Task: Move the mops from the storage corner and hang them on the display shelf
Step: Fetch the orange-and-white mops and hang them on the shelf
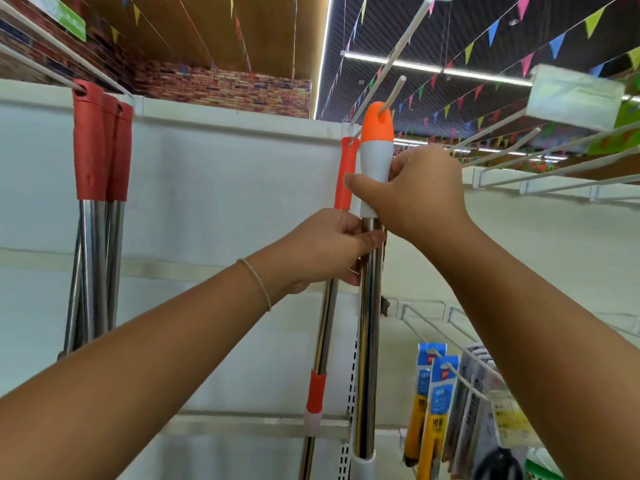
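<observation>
Mop (371, 258) with orange-and-grey grip held upright, hanging hole threaded onto white display peg (393, 95), likely for seating beside the red-handled mop (346, 174) already on that peg. Right hand (420, 192) wrapped around the grey grip, thumb across its front; left hand (332, 247) pinching the chrome shaft just below, steadying it. Further red-handled mops (100, 147) hung on a rail at left.

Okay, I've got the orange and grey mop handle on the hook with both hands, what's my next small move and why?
Probably slide the orange and grey mop handle further back along the hook. Its hole is already threaded, but it sits near the tip. Your right hand and left hand both hold it, so steady it before letting go.
</observation>
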The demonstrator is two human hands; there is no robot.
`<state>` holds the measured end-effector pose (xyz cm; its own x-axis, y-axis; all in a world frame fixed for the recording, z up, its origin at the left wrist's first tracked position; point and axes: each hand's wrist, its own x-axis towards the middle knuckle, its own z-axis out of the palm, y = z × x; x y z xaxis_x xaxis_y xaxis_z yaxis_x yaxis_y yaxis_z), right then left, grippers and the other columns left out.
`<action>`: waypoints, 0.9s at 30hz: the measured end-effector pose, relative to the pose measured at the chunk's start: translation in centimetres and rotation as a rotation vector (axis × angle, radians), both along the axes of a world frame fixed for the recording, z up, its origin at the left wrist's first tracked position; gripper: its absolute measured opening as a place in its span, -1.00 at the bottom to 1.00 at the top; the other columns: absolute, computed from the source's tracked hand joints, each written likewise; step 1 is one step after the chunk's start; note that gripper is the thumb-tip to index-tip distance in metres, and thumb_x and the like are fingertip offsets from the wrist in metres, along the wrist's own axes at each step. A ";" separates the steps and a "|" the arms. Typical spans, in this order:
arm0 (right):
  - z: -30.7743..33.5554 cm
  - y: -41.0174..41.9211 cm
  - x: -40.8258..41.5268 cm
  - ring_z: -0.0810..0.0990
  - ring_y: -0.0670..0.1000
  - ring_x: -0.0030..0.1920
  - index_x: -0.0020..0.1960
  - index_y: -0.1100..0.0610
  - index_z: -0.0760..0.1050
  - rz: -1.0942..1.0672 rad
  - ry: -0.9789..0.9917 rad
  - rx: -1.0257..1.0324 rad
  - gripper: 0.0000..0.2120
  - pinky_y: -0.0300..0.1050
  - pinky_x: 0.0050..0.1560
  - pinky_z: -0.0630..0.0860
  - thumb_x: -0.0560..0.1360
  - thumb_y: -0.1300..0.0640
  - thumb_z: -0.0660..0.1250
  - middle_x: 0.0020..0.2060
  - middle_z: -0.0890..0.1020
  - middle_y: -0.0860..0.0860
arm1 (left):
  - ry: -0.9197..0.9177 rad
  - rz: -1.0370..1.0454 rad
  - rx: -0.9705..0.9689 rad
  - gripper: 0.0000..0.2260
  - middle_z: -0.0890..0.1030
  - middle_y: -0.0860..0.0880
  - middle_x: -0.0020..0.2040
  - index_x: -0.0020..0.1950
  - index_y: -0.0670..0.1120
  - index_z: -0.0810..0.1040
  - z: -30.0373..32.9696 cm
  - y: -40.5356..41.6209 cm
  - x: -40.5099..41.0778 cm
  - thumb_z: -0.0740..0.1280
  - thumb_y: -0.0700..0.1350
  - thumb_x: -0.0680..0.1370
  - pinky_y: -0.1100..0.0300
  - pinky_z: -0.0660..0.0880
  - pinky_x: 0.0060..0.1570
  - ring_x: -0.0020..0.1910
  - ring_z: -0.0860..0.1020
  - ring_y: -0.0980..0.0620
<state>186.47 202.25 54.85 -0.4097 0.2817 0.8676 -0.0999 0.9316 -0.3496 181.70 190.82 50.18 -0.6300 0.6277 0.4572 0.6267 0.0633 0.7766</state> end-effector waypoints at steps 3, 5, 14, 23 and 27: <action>0.2 0.3 -1.1 0.65 -0.06 -0.31 -0.21 0.09 0.54 -0.008 -0.028 -0.020 -0.64 -0.09 -0.26 0.62 0.38 -0.21 0.46 -0.39 0.54 -0.06 | -0.034 0.005 0.025 -0.77 0.61 -0.14 -0.12 0.07 -0.15 0.58 -0.7 0.5 -0.9 0.26 -0.01 0.64 0.08 0.63 -0.10 -0.19 0.57 -0.01; 0.2 0.6 -2.0 0.65 -0.05 -0.30 -0.17 0.07 0.52 -0.004 -0.034 -0.044 -0.65 -0.08 -0.24 0.64 0.39 -0.22 0.46 -0.38 0.52 -0.07 | -0.063 0.008 0.007 -0.74 0.59 -0.06 -0.13 0.17 -0.12 0.55 -1.4 0.9 -1.4 0.27 0.03 0.63 0.06 0.64 -0.11 -0.16 0.58 -0.01; 0.5 1.9 -6.2 0.65 -0.01 -0.28 -0.05 0.14 0.58 -0.036 -0.043 -0.103 -0.54 -0.12 -0.29 0.61 0.35 -0.25 0.45 -0.27 0.62 -0.01 | -0.051 0.078 -0.083 -0.75 0.65 -0.23 0.08 0.04 -0.08 0.48 -2.7 2.3 -3.6 0.21 0.10 0.64 0.03 0.66 -0.10 0.02 0.66 -0.14; 0.5 2.6 -9.6 0.61 0.00 -0.29 0.00 0.17 0.54 -0.059 -0.063 -0.117 -0.54 -0.16 -0.33 0.52 0.40 -0.22 0.42 -0.28 0.57 0.02 | -0.051 0.100 -0.070 -0.68 0.59 -0.17 -0.09 -0.07 -0.13 0.48 -2.8 3.4 -6.7 0.22 0.12 0.63 0.07 0.67 -0.10 -0.13 0.63 -0.05; 0.6 3.0 -11.1 0.62 0.02 -0.30 -0.03 0.18 0.56 -0.068 -0.074 -0.134 -0.56 -0.11 -0.28 0.58 0.40 -0.21 0.43 -0.31 0.57 0.03 | -0.053 0.094 -0.043 -0.64 0.50 -0.01 -0.34 -0.24 -0.09 0.45 -3.2 3.7 -7.8 0.21 0.13 0.64 0.20 0.64 -0.18 -0.35 0.56 0.08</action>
